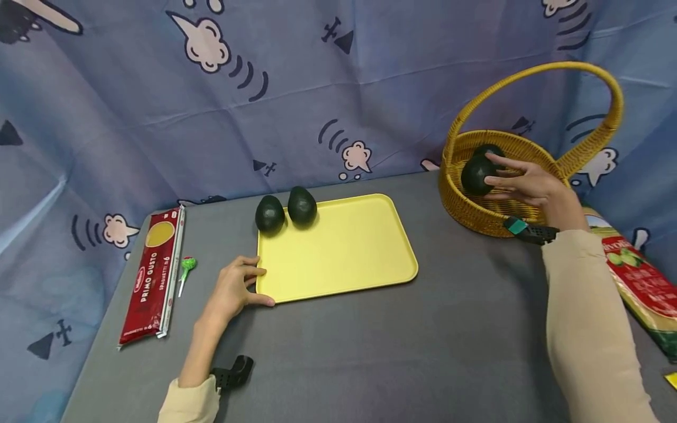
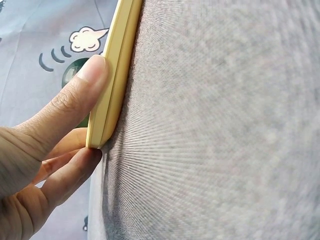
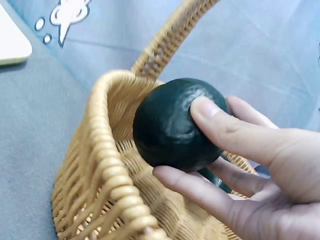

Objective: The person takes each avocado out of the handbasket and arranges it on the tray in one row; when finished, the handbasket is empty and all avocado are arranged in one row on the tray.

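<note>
My right hand (image 1: 531, 185) grips a dark green avocado (image 3: 175, 127) between thumb and fingers, over the inside of a yellow wicker basket (image 1: 473, 214). Behind it, a second avocado (image 1: 489, 150) lies in the basket, partly covered by the held one. My left hand (image 1: 235, 288) pinches the near left corner of a yellow tray (image 1: 338, 252). In the left wrist view, the thumb lies on the tray rim (image 2: 112, 85) and the fingers bend below the corner. Two more avocados (image 1: 270, 214) (image 1: 302, 205) sit at the tray's far left corner.
A red spaghetti pack (image 1: 153, 276) and a green lollipop (image 1: 187, 264) lie left of the tray on the grey table (image 1: 370, 352). Right of the basket is a red and green bag (image 1: 640, 276), partly behind my right sleeve. The basket's tall handle (image 1: 534, 67) arches above it. A patterned blue cloth (image 1: 296, 76) hangs behind.
</note>
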Demonstrator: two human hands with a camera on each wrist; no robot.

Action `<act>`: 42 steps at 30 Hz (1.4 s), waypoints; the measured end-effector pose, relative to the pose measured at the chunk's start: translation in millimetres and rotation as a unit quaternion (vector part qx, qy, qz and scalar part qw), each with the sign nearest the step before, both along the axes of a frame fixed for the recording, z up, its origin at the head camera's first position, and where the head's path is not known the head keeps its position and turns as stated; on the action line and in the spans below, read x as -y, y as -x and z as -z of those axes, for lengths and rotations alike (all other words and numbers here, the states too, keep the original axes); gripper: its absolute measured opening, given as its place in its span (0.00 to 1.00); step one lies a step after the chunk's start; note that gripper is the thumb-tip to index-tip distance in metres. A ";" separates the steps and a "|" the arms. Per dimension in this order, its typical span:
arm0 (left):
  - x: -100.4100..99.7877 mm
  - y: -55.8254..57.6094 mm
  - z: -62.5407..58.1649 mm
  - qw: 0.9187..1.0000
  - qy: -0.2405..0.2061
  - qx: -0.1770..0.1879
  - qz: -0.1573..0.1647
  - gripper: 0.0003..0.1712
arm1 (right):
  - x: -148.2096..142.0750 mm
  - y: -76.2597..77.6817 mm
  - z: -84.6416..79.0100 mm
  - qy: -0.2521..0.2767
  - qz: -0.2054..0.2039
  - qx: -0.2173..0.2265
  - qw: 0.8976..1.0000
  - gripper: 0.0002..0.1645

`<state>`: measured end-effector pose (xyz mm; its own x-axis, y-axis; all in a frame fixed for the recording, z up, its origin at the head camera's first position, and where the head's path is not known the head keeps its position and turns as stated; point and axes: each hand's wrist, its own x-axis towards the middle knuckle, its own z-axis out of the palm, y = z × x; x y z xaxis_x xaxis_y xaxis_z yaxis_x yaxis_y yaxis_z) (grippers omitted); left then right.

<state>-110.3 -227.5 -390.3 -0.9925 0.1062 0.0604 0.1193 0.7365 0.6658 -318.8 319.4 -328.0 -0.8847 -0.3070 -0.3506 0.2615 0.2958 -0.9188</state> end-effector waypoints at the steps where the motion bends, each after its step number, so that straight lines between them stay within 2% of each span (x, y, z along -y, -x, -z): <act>1: -0.1 -0.2 0.2 1.000 -0.001 0.000 0.001 0.36 | 0.5 -3.8 -2.6 0.005 0.007 -0.004 1.000 0.44; 8: -0.3 -0.8 0.7 1.000 -0.006 0.001 0.001 0.36 | 5.7 -32.5 -16.3 0.053 0.063 -0.037 0.996 0.46; 13: 0.8 -1.5 1.5 1.000 -0.009 0.004 -0.002 0.36 | 17.3 -52.9 -21.8 0.119 0.100 -0.066 0.986 0.45; 17: 2.5 -3.6 1.8 1.000 -0.005 0.001 -0.005 0.36 | 32.2 -69.6 -25.7 0.148 0.103 -0.082 0.980 0.42; 24: 1.5 -2.5 2.8 1.000 0.008 0.001 -0.005 0.37 | 63.6 -90.5 -27.6 0.166 0.069 -0.081 0.980 0.40; 30: -0.1 -1.0 2.1 1.000 0.001 -0.009 0.002 0.36 | 89.3 -90.7 -15.0 0.176 0.028 -0.108 0.978 0.40; 37: -0.3 -1.1 0.1 1.000 -0.005 -0.004 0.000 0.37 | 117.7 -76.6 9.4 0.172 -0.028 -0.122 0.977 0.40; 42: -0.4 -0.7 1.0 1.000 -0.003 0.002 -0.003 0.37 | 136.9 -64.4 25.9 0.197 -0.051 -0.107 0.973 0.41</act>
<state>-109.6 -227.1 -391.4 -0.9934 0.0995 0.0568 0.1118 0.7338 0.6701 -254.4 182.5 -353.9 -0.8820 -0.4713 0.0001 0.0402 -0.0754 -0.9963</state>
